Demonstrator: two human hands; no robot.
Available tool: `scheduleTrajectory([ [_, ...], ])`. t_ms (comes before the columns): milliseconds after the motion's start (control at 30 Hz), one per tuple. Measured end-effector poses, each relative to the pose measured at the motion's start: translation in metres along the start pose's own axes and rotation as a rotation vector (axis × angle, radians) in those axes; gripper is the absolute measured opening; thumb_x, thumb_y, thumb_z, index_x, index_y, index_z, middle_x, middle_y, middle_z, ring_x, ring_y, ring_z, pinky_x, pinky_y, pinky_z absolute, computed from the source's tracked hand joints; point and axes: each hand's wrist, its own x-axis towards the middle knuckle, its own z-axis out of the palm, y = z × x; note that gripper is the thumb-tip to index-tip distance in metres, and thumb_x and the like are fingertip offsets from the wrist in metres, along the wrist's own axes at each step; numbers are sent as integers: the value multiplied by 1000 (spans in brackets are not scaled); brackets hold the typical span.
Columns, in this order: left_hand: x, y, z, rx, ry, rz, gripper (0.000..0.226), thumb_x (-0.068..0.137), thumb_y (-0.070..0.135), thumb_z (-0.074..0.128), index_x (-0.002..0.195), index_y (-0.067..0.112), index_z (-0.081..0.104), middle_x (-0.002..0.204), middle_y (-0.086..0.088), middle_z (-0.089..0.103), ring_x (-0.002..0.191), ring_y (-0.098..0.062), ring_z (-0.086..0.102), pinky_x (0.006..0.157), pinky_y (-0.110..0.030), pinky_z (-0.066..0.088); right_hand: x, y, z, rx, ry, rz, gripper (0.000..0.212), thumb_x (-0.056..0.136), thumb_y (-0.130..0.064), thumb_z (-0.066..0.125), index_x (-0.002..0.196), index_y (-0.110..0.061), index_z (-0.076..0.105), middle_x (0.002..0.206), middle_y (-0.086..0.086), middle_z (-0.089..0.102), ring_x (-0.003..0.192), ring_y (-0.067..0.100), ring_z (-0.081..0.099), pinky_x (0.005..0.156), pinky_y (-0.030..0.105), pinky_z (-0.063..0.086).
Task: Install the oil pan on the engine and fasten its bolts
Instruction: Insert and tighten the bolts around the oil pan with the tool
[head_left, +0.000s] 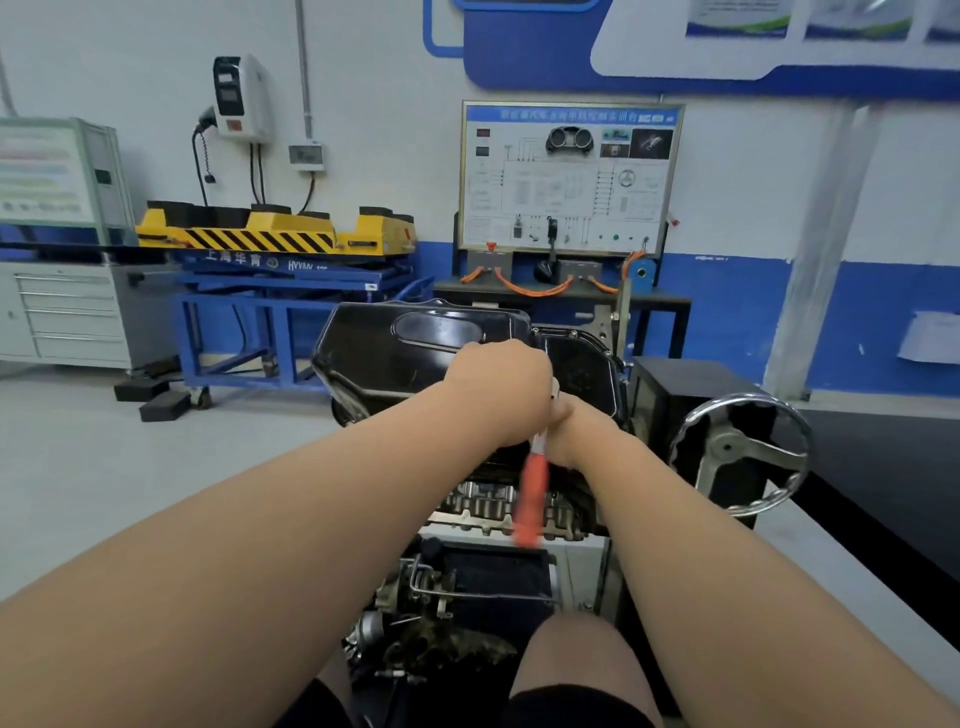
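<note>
Head: oil pan (395, 353) crosswise; left hand (498, 389) grips wrench (532, 488), handle toward viewer; right hand (563, 418) fingers hidden.

"Where did the camera sit?" asked the first.

"There was a single view, worn on the person's head," said the second. "It faced forward and down along the arms (311, 519), close above the oil pan (426, 338) and the engine (488, 506)."

"How much did it take in?"

"It was wide-angle: a knee (576, 654) lay near the bottom edge, and the training board (569, 176) stood far behind."
</note>
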Motion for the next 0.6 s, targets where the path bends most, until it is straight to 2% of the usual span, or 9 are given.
scheduleTrajectory([
  [67, 0, 0, -5, 37, -53, 87, 12, 92, 29, 49, 87, 18, 52, 90, -1, 58, 80, -23, 51, 74, -31, 30, -6, 12, -3, -304, 63, -20, 21, 93, -33, 37, 90, -21, 55, 96, 3, 58, 81, 19, 51, 70, 34, 44],
  [100, 1, -1, -8, 72, -74, 136, 10, 91, 22, 52, 100, 21, 56, 100, -1, 59, 93, -24, 52, 79, -34, 31, -8, 16, -3, -404, 93, -45, 34, 91, -43, 36, 107, -21, 57, 111, 6, 56, 93, 23, 51, 77, 39, 45],
  [133, 2, -2, -10, 131, -83, 183, 24, 90, 17, 55, 112, 24, 57, 109, 0, 59, 105, -24, 51, 85, -35, 33, -8, 20, -3, -433, 122, -74, 48, 90, -51, 36, 124, -20, 52, 122, 7, 50, 104, 26, 48, 85, 43, 44],
  [167, 3, -3, -10, 194, -96, 227, 34, 88, 15, 58, 120, 27, 56, 116, 1, 58, 113, -24, 48, 91, -37, 36, -8, 20, -1, -425, 150, -104, 56, 90, -56, 36, 131, -20, 48, 126, 7, 47, 109, 27, 47, 89, 45, 43],
  [233, 5, -6, -8, 265, -44, 308, 45, 87, 12, 62, 127, 31, 54, 126, 1, 55, 122, -24, 43, 101, -42, 36, -5, 21, 2, -404, 112, -149, 53, 91, -56, 36, 129, -21, 50, 122, 6, 52, 104, 27, 51, 90, 45, 45],
  [300, 7, -7, -4, 262, -4, 341, 47, 86, 12, 61, 129, 31, 53, 129, 2, 55, 125, -23, 42, 104, -43, 33, -2, 25, 3, -382, 38, -137, 47, 94, -49, 34, 125, -18, 52, 118, 7, 59, 99, 26, 55, 89, 46, 47],
  [400, 5, -6, 1, 223, 20, 294, 37, 91, 18, 56, 127, 27, 52, 118, 0, 60, 113, -24, 51, 98, -39, 36, -5, 26, 1, -359, 12, -120, 46, 97, -43, 31, 128, -14, 48, 116, 10, 60, 100, 27, 57, 91, 44, 47],
  [500, -1, -3, 1, 90, 5, 151, 18, 96, 29, 49, 109, 20, 57, 88, -1, 54, 81, -25, 55, 71, -34, 39, -9, 24, 5, -320, 27, -125, 36, 98, -36, 29, 110, -13, 53, 103, 10, 59, 95, 28, 56, 88, 44, 47],
  [600, -5, 3, 4, 27, -32, 49, 20, 95, 33, 48, 102, 19, 59, 87, -3, 52, 77, -25, 53, 60, -31, 35, -10, 24, 10, -321, 44, -106, 30, 97, -30, 28, 96, -12, 52, 97, 12, 58, 88, 30, 56, 85, 43, 48],
])
